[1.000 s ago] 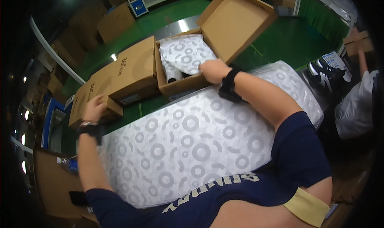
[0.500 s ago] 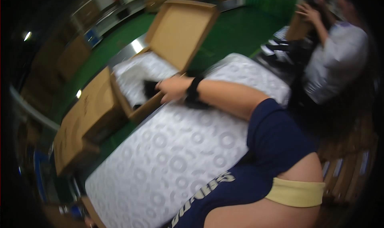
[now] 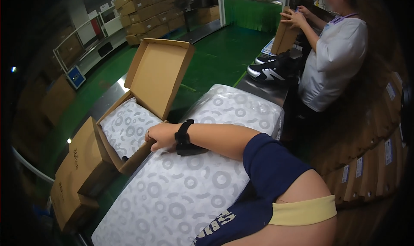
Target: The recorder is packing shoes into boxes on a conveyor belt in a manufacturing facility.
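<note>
My right hand [image 3: 161, 137], with a black band on its wrist, reaches in from the right to the near right rim of an open brown shoebox [image 3: 137, 159]. Its fingers are bent and closed at the rim; whatever lies between their tips is hidden. White paper with grey rings [image 3: 129, 127] covers the box's contents, and a small black bit shows at its lower edge. The raised lid [image 3: 157, 75] stands up at the far side. Under my forearm spreads a large stack of the same patterned paper [image 3: 161, 198]. My left hand is out of view.
Closed brown boxes [image 3: 88, 149] lie left of the shoebox. Beyond the plastic-wrapped paper [image 3: 233, 103], black and silver shoes [image 3: 271, 69] stand on a metal surface. A co-worker [image 3: 334, 64] there holds a brown box [image 3: 285, 36]. Cartons [image 3: 371, 168] line the right side; others [image 3: 146, 19] are piled far back.
The dark thing beside my right hand is no longer visible, and patterned paper now lies flatter over the box's contents. My view has shifted; fingers at the lower left have left it.
</note>
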